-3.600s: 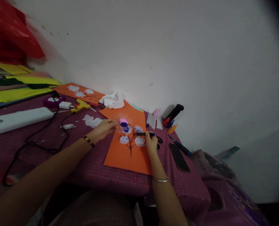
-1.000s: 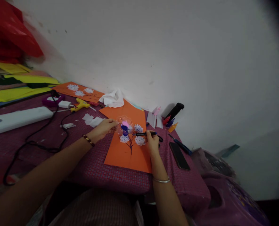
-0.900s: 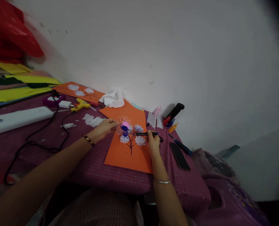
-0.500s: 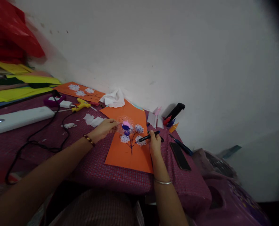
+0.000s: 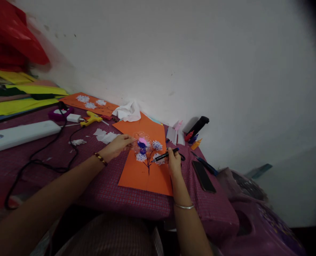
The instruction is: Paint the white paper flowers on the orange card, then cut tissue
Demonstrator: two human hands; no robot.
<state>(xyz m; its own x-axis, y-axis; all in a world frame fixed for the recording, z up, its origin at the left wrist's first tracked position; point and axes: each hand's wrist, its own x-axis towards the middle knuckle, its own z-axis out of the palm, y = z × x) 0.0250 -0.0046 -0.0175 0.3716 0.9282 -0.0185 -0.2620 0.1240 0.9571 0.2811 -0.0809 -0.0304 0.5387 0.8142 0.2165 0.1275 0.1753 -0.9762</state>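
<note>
My left hand (image 5: 122, 144) pinches the edge of a clear scalloped plastic palette (image 5: 136, 137) that carries purple and pink paint. The palette is over the upper part of an orange paper sheet (image 5: 136, 177). In my right hand (image 5: 174, 161) a black marker-like pen (image 5: 164, 155) is gripped, its tip pointing down-left toward dark painted branches (image 5: 148, 165) on the sheet. White flower shapes dabbed with purple, such as the one at the right (image 5: 157, 145), stand around the branches. My right hand partly covers the sheet's right edge.
A second orange sheet (image 5: 75, 99) with white flowers lies back left. Nearby are crumpled tissue (image 5: 128, 111), torn white paper (image 5: 104, 136), a yellow glue gun (image 5: 90, 119), a black cable (image 5: 37, 160) and a white lamp-like device (image 5: 24, 134). A phone (image 5: 204, 176) and paint tubes (image 5: 196, 144) are at right.
The pen tip has shifted very slightly left over the branches. My left hand keeps its hold on the palette, and the whole view has drifted a little.
</note>
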